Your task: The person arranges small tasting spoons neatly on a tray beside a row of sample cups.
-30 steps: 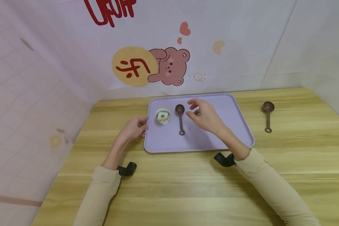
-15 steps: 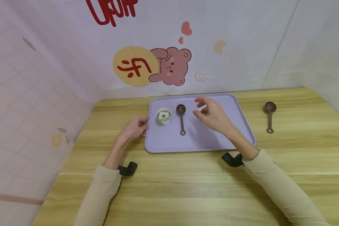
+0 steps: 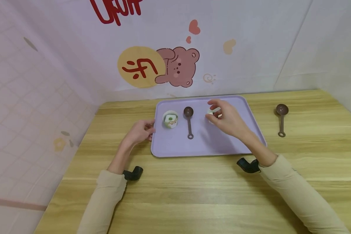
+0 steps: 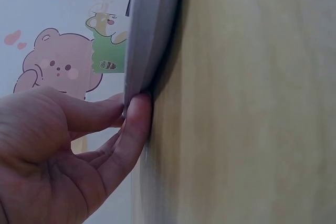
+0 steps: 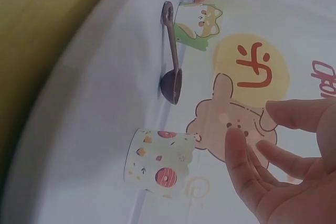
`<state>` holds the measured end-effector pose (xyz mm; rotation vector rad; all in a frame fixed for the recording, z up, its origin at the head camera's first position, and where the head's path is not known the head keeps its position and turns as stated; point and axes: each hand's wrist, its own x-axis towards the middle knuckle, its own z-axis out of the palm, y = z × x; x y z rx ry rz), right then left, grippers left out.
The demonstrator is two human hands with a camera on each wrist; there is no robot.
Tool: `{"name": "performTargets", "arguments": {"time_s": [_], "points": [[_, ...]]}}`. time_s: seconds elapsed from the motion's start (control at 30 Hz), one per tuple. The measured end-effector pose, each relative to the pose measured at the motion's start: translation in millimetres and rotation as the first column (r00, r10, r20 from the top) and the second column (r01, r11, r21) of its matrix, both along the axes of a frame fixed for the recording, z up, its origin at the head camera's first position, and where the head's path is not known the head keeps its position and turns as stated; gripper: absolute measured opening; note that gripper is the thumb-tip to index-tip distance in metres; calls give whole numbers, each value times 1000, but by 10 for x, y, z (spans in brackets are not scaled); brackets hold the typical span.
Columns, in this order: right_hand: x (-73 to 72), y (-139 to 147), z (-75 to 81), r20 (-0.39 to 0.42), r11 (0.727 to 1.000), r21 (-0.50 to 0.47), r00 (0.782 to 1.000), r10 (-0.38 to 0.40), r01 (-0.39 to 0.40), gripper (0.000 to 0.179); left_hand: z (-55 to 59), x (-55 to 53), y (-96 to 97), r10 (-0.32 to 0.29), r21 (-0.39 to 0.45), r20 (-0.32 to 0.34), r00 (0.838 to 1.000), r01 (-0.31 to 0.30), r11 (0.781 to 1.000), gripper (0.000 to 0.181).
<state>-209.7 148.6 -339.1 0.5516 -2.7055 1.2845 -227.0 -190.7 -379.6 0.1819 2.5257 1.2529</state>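
Note:
My left hand [image 3: 140, 131] pinches the left rim of the lavender tray [image 3: 169, 146]; in the left wrist view, the thumb [image 4: 100, 116] is on one side of the rim and fingers on the other. My right hand [image 3: 229, 122] hovers over the tray's right half, fingers spread and loosely bent, holding nothing. Below it stands a paper cup [image 5: 160, 163] with a doughnut print, mostly hidden by the hand in the head view. A second cup [image 3: 170, 120], dog-printed with green, stands at the tray's left and contains something white with a green dot. Between them lies a brown measuring spoon [image 3: 189, 122].
Another brown measuring spoon [image 3: 282, 118] lies on the wooden table [image 3: 193, 191], right of the tray. A printed white backdrop [image 3: 251, 71] with a bear stands behind the table, and pale walls flank both sides.
My right hand has moved rightward over the tray, and part of the doughnut-print cup now shows between its fingers. The left hand keeps its grip on the tray rim.

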Motion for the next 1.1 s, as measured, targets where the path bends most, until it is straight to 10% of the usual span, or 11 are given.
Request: {"name": "performTargets", "arguments": {"time_s": [1.1], "points": [[102,422,-24,-98,998,11,993,-57,59,43,9,-12,17,6,-11,6,1000,-6,1000,52]]}}
